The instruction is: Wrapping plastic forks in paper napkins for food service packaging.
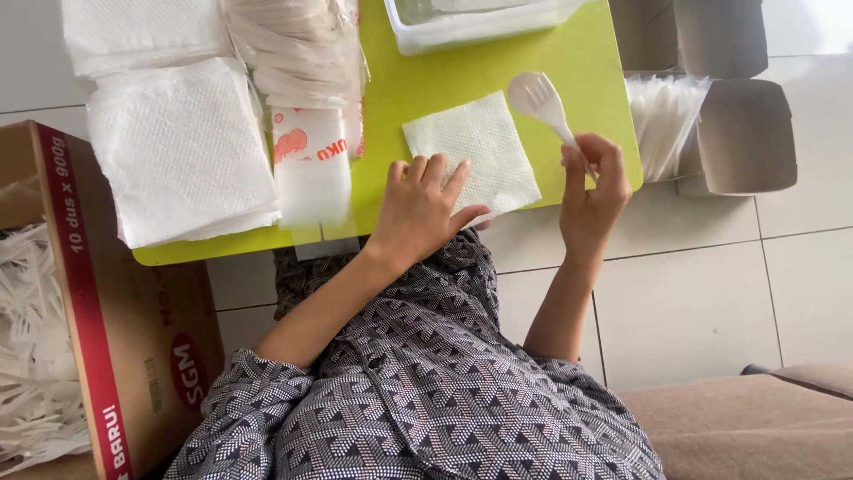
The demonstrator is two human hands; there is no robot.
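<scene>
My left hand (422, 206) lies flat on the near-left corner of a single white paper napkin (484, 147), which rests on a lime-green table (462, 76). My right hand (593, 182) grips the handle of a white plastic spork (538, 98), whose head hovers just past the napkin's far-right corner. The spork's handle is mostly hidden in my fingers.
A thick stack of white napkins (178, 147) and a clear bag of plastic cutlery (306, 89) lie at the table's left. A clear plastic tub (471, 22) stands at the far edge. An open cardboard box holding white sporks (702, 124) sits at right; another carton (80, 293) at left.
</scene>
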